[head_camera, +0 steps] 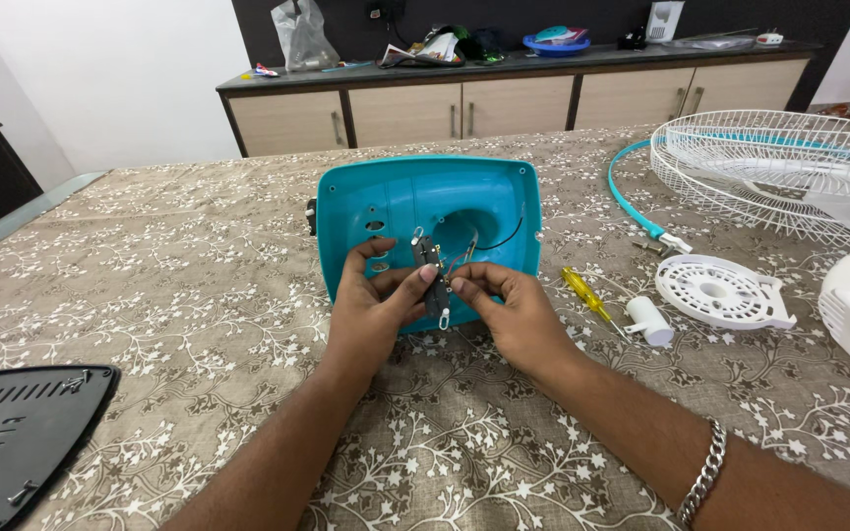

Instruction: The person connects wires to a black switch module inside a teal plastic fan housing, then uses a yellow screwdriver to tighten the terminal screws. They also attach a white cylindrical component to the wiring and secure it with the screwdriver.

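On floral tablecloth, both hands' fingers pinching switch strip over teal housing; wooden sideboard behind.

left hand pinching, thumb up | right hand pinching (fingertips meeting) | forearms converging

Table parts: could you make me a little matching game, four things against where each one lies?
Things:
1. teal housing
2. yellow screwdriver
3. white wire guard
4. black vented panel

Places:
A. near left corner of the table
B. far right, beside a teal ring
C. middle of the cloth, behind both hands
D. right of the right hand, next to a small white cylinder

Pairs: 1-C, 2-D, 3-B, 4-A. The left hand and right hand pinch a small dark switch part before the housing.
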